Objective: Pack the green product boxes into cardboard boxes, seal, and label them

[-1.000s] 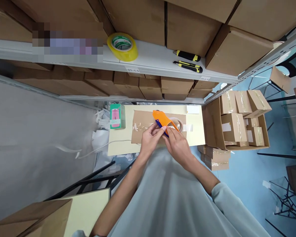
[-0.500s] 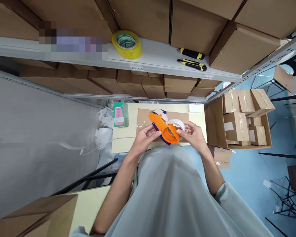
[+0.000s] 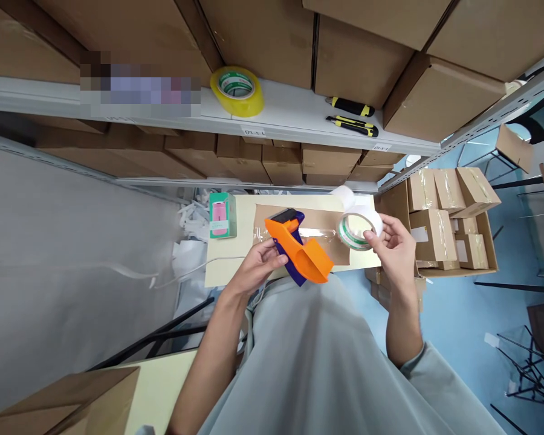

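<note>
My left hand point(image 3: 263, 263) is closed on an orange and dark blue tape dispenser point(image 3: 299, 248), tilted above my lap at the table's near edge. To the right, my right hand point(image 3: 393, 248) pinches the rim of a roll of white tape point(image 3: 347, 234) with a green-printed core. A loose white end of the tape point(image 3: 343, 196) curls up behind the roll. Roll and dispenser are apart, with a gap between them. Beneath both lies a flat cardboard piece point(image 3: 265, 226) with shiny clear tape across it, on the pale yellow table point(image 3: 226, 266).
A green and pink box point(image 3: 222, 215) stands at the table's left. On the shelf point(image 3: 290, 96) above are a roll of yellow tape point(image 3: 247, 106) and two utility knives point(image 3: 352, 107). An open carton point(image 3: 392, 208) full of smaller boxes stands to the right.
The white tape roll has come out of the dispenser and moved right with my right hand. The dispenser, still in my left hand, has shifted slightly left and down.
</note>
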